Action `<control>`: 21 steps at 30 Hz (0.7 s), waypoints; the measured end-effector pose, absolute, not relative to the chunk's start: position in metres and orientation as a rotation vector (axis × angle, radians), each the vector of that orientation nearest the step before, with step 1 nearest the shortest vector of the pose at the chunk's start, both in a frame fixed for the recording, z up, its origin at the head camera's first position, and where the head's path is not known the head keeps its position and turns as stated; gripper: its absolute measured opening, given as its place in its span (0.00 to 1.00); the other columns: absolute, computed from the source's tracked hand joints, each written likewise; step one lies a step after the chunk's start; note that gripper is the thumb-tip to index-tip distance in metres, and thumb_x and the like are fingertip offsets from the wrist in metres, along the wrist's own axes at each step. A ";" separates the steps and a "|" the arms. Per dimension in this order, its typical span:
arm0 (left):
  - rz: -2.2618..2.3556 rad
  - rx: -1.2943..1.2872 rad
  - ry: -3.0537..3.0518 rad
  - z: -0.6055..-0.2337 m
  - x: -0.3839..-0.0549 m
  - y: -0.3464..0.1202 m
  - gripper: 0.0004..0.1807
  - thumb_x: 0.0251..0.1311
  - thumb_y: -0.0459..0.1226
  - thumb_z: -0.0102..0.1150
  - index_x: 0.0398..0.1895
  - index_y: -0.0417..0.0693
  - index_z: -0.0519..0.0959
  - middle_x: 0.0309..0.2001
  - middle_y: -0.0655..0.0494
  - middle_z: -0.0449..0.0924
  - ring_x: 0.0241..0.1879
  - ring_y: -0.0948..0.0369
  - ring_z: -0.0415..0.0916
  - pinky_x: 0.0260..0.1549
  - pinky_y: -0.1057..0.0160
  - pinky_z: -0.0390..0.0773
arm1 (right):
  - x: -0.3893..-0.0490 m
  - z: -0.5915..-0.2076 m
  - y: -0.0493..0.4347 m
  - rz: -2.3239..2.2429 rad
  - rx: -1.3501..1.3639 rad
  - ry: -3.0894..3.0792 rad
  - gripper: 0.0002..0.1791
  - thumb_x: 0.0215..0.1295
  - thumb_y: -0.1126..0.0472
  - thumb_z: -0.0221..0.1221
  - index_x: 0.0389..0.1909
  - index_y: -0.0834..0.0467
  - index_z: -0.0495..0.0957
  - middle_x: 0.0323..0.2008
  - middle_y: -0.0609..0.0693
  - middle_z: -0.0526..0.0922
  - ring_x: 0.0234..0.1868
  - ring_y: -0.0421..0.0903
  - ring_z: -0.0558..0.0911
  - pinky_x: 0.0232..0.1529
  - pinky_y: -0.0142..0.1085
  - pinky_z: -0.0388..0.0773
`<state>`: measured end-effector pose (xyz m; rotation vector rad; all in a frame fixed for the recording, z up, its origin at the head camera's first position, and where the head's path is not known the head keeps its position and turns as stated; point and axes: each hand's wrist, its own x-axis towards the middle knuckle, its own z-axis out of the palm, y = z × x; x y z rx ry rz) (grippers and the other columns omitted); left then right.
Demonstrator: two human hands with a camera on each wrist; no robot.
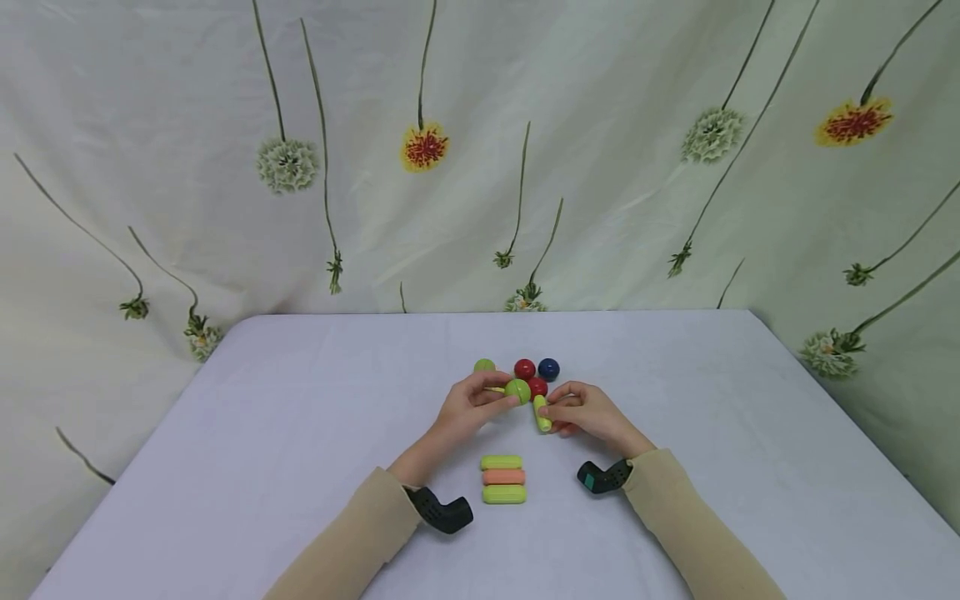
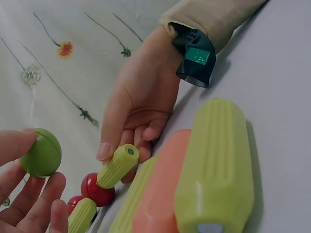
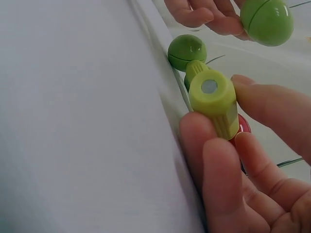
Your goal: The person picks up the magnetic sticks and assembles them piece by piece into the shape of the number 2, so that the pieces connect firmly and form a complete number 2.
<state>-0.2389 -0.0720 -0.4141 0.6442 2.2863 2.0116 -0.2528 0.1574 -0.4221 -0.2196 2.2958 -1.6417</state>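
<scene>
"Near mid-surface (image 1: pixel 315 417), what're you doing w/ each grip?"

"My L grip (image 1: pixel 474 403) is pinching a green ball (image 1: pixel 517 391), thumb & fingers spread only abt its width. My R grip (image 1: pixel 590 414) is pinching a yellow-green rod (image 1: pixel 542 413); its far end's apparently touching the near red ball (image 1: pixel 538 387)."

"Which step?"

"Prob. joining rods & balls. Next move's prob. calling for holding the rod steady & lining my green ball up w/ its free end."

"Spares?"

"Three rods are lying side by side nearer me: far yellow-green one (image 1: pixel 501 462), orange one (image 1: pixel 503 477), near yellow-green one (image 1: pixel 504 494). Blue ball's (image 1: pixel 549 369) sitting beyond, by the other red ball (image 1: pixel 524 368)."

"Hard to see?"

"In head view my L fingers are hiding most of another rod (image 3: pixel 196 68) by the far green ball (image 1: pixel 483 365); can't tell if they're joining. Left-wrist view's cutting off my L grip."
</scene>
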 end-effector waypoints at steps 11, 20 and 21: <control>1.855 0.525 2.216 -0.427 -0.236 -0.067 0.20 0.54 0.40 0.67 0.49 0.42 0.78 0.47 0.53 0.78 0.42 0.59 0.78 0.42 0.63 0.76 | -0.252 -0.423 0.158 -1.647 -0.246 2.284 0.22 0.59 0.55 0.64 0.45 0.66 0.71 0.30 0.51 0.83 0.28 0.43 0.80 0.32 0.33 0.78; 1.780 0.624 2.220 -0.431 -0.233 -0.065 0.18 0.51 0.39 0.68 0.45 0.42 0.78 0.42 0.54 0.80 0.41 0.60 0.78 0.40 0.63 0.77 | -0.252 -0.420 0.156 -1.637 -0.232 2.304 0.21 0.58 0.55 0.65 0.44 0.65 0.72 0.28 0.51 0.83 0.29 0.44 0.81 0.31 0.32 0.78; 1.762 0.640 2.225 -0.432 -0.233 -0.064 0.18 0.51 0.39 0.69 0.45 0.42 0.79 0.42 0.54 0.80 0.41 0.60 0.78 0.41 0.64 0.77 | -0.252 -0.420 0.156 -1.639 -0.233 2.304 0.21 0.58 0.55 0.65 0.44 0.65 0.72 0.29 0.51 0.83 0.29 0.44 0.81 0.31 0.33 0.78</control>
